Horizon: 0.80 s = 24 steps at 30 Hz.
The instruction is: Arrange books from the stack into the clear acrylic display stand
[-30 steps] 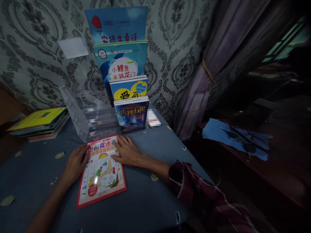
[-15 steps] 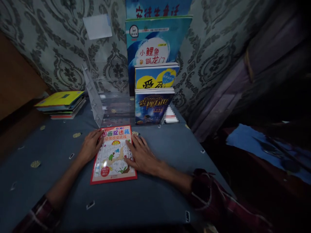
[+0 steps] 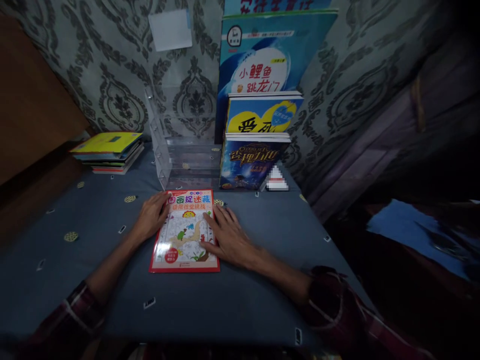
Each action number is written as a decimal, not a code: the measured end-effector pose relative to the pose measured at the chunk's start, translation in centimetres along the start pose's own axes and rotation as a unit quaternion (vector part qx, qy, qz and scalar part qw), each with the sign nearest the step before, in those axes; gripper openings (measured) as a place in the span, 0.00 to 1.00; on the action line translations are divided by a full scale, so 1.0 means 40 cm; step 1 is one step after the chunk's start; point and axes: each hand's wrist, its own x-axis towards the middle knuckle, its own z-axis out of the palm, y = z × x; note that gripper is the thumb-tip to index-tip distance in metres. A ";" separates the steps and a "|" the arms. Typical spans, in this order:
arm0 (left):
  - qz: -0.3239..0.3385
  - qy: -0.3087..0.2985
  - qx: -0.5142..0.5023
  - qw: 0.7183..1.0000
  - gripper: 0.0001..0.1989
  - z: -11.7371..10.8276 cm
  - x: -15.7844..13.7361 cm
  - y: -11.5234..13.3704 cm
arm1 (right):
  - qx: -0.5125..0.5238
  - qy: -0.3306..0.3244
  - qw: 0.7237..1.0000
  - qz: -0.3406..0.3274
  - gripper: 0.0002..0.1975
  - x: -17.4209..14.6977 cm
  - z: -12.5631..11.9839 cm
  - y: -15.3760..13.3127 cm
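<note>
A red-bordered children's picture book (image 3: 187,235) lies flat on the blue-grey cloth, its cartoon cover facing up. My left hand (image 3: 153,215) rests along the book's upper left edge, fingers extended and its fingertips touching the border. On the other side, my right hand (image 3: 230,237) lies spread across the right edge. Its thumb and a finger reach onto the cover, while the other fingers lie on the cloth beside it. Neither hand is closed around the book. Directly behind stands a clear plastic book rack (image 3: 161,150).
Several books stand in tiers on the rack's right side, with a dark blue book (image 3: 251,162) in front. A white triangular object (image 3: 276,179) is beside them. At the back left is a stack of books (image 3: 108,150). Patterned wallpaper (image 3: 195,95) rises behind; the table cloth (image 3: 270,295) drops off at right.
The view has shifted, so the table, rack and books appear further right and slightly higher. Both hands keep nearly the same place on the picture book.
</note>
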 end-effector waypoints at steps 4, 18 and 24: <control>-0.015 -0.010 -0.010 1.000 0.24 0.002 0.006 0.001 | 0.000 0.018 1.000 -0.021 0.42 -0.002 0.012 0.016; -0.025 -0.003 0.006 1.000 0.25 0.016 0.013 0.021 | -0.021 0.039 0.998 -0.035 0.40 -0.002 0.016 0.034; -0.027 0.000 0.026 0.999 0.22 0.007 0.011 0.039 | -0.032 0.044 0.998 -0.029 0.39 -0.001 0.025 0.038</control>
